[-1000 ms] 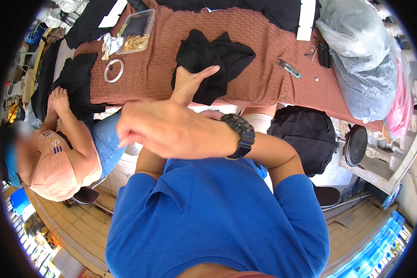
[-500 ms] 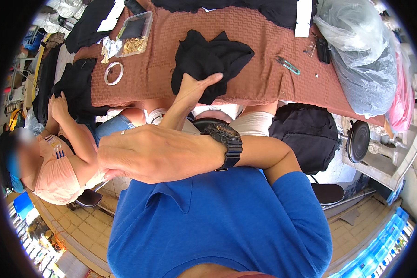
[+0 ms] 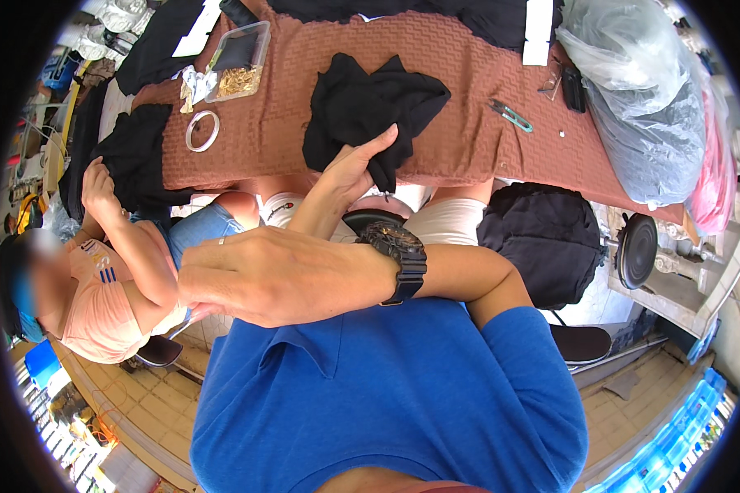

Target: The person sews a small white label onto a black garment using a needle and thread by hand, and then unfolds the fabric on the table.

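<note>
A piece of black cloth (image 3: 370, 107) lies bunched at the near edge of the table. My left hand (image 3: 349, 171) is at its lower edge, thumb raised over the fabric and the other fingers hidden by it. My right arm crosses my body, a black watch on its wrist. Well left of the cloth, in front of my chest, my right hand (image 3: 284, 275) is closed with its fingers curled together. What its fingertips pinch, if anything, is too small to make out. Thread snips (image 3: 514, 117) with a teal handle lie right of the cloth.
On the brown tablecloth (image 3: 288, 74) are a clear box (image 3: 242, 62) of gold-coloured bits and a white tape roll (image 3: 202, 131). Plastic bags (image 3: 645, 115) bulge at right. A co-worker (image 3: 111, 296) sits at left with black fabric. A black bundle (image 3: 543, 242) sits below the table's right part.
My left hand has drawn slightly down toward me, and its thumb has lifted from the cloth. My right hand has barely moved. The co-worker's hands have shifted.
</note>
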A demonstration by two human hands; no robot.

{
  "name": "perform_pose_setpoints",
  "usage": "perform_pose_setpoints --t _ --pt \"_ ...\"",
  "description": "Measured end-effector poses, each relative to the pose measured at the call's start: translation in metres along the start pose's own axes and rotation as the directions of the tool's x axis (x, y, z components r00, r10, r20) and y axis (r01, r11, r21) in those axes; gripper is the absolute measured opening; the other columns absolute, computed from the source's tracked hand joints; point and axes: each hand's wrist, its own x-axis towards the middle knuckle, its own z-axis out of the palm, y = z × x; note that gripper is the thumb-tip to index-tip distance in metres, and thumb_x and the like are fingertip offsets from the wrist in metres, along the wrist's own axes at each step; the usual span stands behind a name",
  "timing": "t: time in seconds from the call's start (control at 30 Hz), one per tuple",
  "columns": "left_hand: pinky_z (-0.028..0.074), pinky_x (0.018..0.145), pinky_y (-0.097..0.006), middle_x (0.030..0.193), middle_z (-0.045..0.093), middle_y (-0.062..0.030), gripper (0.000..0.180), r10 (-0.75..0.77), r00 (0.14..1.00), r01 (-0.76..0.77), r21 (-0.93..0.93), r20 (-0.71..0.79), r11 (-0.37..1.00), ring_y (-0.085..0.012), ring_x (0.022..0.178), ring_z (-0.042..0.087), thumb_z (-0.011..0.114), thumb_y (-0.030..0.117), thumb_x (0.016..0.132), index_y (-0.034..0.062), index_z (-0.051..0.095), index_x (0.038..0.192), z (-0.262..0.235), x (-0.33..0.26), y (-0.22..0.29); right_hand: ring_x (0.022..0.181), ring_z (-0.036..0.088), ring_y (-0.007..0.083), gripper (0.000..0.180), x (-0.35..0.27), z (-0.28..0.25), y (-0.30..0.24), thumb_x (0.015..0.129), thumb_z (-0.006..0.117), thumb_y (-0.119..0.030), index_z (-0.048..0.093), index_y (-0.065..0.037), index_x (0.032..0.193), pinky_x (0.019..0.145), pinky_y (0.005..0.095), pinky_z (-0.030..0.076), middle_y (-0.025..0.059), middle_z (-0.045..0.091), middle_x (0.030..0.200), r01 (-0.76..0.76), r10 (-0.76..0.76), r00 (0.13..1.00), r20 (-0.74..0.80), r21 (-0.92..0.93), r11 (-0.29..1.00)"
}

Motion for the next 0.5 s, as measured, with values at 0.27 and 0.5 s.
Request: perform_pose_setpoints --t 0.27,0.5 --pt "0.047 0.103 -0.03 0.127 0.06 -0.0076 0.046 0.213 0.974 -0.218 0.072 0.08 0.973 -0.0156 0.116 0.058 0.074 0.014 0.091 0.0003 0.055 0.131 0.018 -0.006 0.003 0.07 0.064 0.0347 0.016 -0.008 0.003 -0.004 0.086 0.063 -0.005 0.047 -0.001 0.085 0.056 0.0443 0.047 0.0145 0.058 0.074 -0.088 0.085 0.996 0.04 0.09 0.992" --pt "0.049 0.101 -0.031 0.125 0.061 -0.0097 0.046 0.469 0.882 -0.465 0.222 0.035 0.857 -0.0172 0.112 0.061 0.073 0.014 0.091 -0.0023 0.054 0.13 0.02 0.007 0.009 0.066 0.065 0.0339 0.016 -0.012 -0.005 -0.016 0.09 0.065 -0.009 0.052 0.0 0.087 0.061 0.0433 0.049 0.0137 0.063 0.077 -0.171 0.126 0.981 0.148 0.346 0.922"
